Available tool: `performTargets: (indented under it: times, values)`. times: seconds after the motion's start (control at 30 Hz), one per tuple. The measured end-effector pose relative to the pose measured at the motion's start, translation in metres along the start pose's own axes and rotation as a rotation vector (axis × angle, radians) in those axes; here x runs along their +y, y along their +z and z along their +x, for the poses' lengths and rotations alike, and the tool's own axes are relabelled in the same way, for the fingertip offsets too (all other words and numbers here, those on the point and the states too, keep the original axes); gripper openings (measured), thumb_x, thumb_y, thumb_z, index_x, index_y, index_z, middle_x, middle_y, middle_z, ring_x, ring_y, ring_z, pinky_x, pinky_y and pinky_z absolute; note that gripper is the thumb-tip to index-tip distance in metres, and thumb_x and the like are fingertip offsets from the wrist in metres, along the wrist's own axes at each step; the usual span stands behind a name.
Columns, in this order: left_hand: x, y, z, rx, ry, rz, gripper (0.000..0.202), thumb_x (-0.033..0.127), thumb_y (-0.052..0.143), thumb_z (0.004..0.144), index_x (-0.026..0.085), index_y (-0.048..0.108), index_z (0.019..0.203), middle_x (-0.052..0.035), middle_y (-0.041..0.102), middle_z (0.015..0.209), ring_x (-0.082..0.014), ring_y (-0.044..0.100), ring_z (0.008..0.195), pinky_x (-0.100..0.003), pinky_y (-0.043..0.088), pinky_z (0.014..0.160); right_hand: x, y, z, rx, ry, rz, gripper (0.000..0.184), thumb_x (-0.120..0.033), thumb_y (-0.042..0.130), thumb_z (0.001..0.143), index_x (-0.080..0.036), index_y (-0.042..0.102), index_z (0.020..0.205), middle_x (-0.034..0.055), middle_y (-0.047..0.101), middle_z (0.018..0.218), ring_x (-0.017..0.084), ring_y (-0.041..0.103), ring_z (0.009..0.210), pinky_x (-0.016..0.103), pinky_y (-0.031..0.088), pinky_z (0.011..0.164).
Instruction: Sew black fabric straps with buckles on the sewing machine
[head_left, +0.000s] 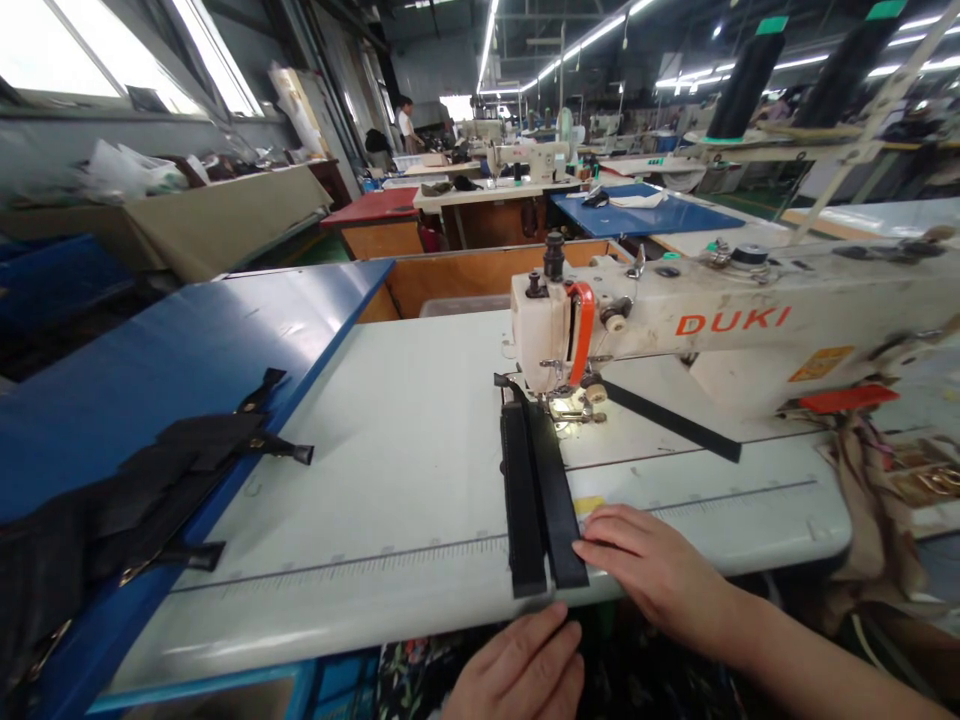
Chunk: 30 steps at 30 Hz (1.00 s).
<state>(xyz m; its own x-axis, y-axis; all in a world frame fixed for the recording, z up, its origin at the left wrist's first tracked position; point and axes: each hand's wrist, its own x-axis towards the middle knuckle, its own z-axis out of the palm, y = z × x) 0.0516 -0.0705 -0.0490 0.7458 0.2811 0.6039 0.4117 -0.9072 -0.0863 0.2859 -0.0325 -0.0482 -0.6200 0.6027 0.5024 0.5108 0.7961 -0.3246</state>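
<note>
Two black strap pieces lie side by side on the pale sewing table, running from its front edge up to the sewing machine. The left strap shows a stitched edge; the right strap is smoother and reaches toward the lit presser foot. My right hand lies with fingers stretched out, the fingertips against the right strap's right edge near its front end. Just below the table's front edge, my left hand has its fingers extended and slightly bent, close to the strap ends, with nothing visible in it.
Another black strip lies under the machine arm. On the left, black straps with metal fittings are piled on a blue board, some ends overhanging the table. Black thread cones stand at the upper right. A person is far behind.
</note>
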Motion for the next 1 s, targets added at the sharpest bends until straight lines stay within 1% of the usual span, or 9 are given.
performTargets:
  times: [0.17, 0.23, 0.27, 0.33, 0.4, 0.47, 0.57, 0.7, 1.0]
  values:
    - [-0.002, 0.0, -0.002, 0.02, 0.001, 0.003, 0.023, 0.012, 0.047, 0.092, 0.018, 0.07, 0.089, 0.0017, 0.069, 0.101, -0.0145, 0.06, 0.105, -0.025, 0.05, 0.094, 0.001, 0.0, -0.001, -0.013, 0.006, 0.014, 0.031, -0.013, 0.034, 0.093, -0.011, 0.059, 0.111, 0.0107, 0.061, 0.104, 0.02, 0.051, 0.101, 0.034, 0.049, 0.091]
    - [-0.006, 0.0, 0.002, 0.055, -0.009, -0.013, 0.03, 0.01, 0.04, 0.094, 0.017, 0.069, 0.095, -0.0011, 0.067, 0.106, -0.0164, 0.057, 0.11, -0.026, 0.048, 0.097, 0.001, 0.0, 0.0, -0.024, 0.01, 0.021, 0.031, -0.013, 0.035, 0.093, -0.01, 0.059, 0.112, 0.0113, 0.061, 0.103, 0.021, 0.05, 0.101, 0.035, 0.048, 0.092]
    - [-0.008, 0.0, 0.005, 0.04, -0.034, -0.007, 0.032, 0.01, 0.038, 0.094, 0.015, 0.068, 0.101, -0.0035, 0.066, 0.11, -0.0182, 0.055, 0.114, -0.028, 0.048, 0.097, 0.0, 0.0, 0.001, -0.032, 0.01, 0.028, 0.03, -0.013, 0.035, 0.093, -0.01, 0.058, 0.112, 0.0115, 0.06, 0.102, 0.021, 0.051, 0.1, 0.036, 0.048, 0.091]
    - [-0.013, 0.002, 0.014, -0.075, -0.096, 0.052, 0.032, 0.014, 0.037, 0.094, 0.012, 0.063, 0.114, -0.0091, 0.062, 0.12, -0.0226, 0.052, 0.119, -0.032, 0.051, 0.095, -0.001, 0.0, 0.004, -0.05, 0.02, 0.05, 0.03, -0.013, 0.036, 0.092, -0.011, 0.059, 0.111, 0.0112, 0.06, 0.099, 0.021, 0.051, 0.098, 0.037, 0.048, 0.09]
    - [-0.019, 0.005, 0.021, -0.199, -0.12, 0.131, 0.032, 0.019, 0.043, 0.093, 0.008, 0.059, 0.119, -0.0131, 0.059, 0.123, -0.0263, 0.052, 0.118, -0.036, 0.053, 0.092, -0.001, -0.001, 0.008, -0.061, 0.038, 0.074, 0.028, -0.012, 0.037, 0.091, -0.011, 0.06, 0.108, 0.0106, 0.06, 0.097, 0.021, 0.051, 0.095, 0.037, 0.049, 0.089]
    - [-0.025, 0.007, 0.025, -0.206, -0.08, 0.15, 0.03, 0.016, 0.045, 0.092, 0.005, 0.06, 0.115, -0.0136, 0.062, 0.12, -0.0271, 0.055, 0.114, -0.037, 0.055, 0.09, -0.002, -0.002, 0.011, -0.058, 0.064, 0.097, 0.027, -0.012, 0.039, 0.09, -0.011, 0.061, 0.106, 0.0101, 0.06, 0.098, 0.02, 0.051, 0.095, 0.036, 0.048, 0.09]
    - [-0.034, 0.009, 0.022, -0.186, -0.018, 0.08, 0.028, 0.007, 0.04, 0.091, 0.006, 0.063, 0.109, -0.0126, 0.063, 0.117, -0.0254, 0.057, 0.113, -0.035, 0.055, 0.091, -0.001, -0.005, 0.011, -0.023, 0.103, 0.132, 0.027, -0.013, 0.04, 0.091, -0.011, 0.06, 0.108, 0.0098, 0.061, 0.101, 0.019, 0.051, 0.097, 0.035, 0.047, 0.092]
    - [-0.044, 0.006, 0.014, -0.188, -0.018, -0.023, 0.031, 0.007, 0.038, 0.093, 0.009, 0.061, 0.113, -0.0122, 0.062, 0.119, -0.0244, 0.053, 0.119, -0.034, 0.054, 0.091, -0.002, -0.008, 0.004, 0.011, 0.149, 0.113, 0.025, -0.015, 0.04, 0.092, -0.012, 0.061, 0.106, 0.0097, 0.061, 0.101, 0.019, 0.05, 0.099, 0.035, 0.045, 0.095]
    - [-0.055, -0.002, 0.017, -0.184, 0.082, -0.041, 0.031, 0.009, 0.036, 0.094, 0.009, 0.062, 0.111, -0.0113, 0.065, 0.114, -0.0244, 0.053, 0.118, -0.031, 0.055, 0.088, -0.006, -0.003, -0.001, -0.053, 0.097, 0.031, 0.027, -0.019, 0.041, 0.09, -0.013, 0.06, 0.109, 0.0099, 0.057, 0.108, 0.021, 0.047, 0.106, 0.036, 0.043, 0.099]
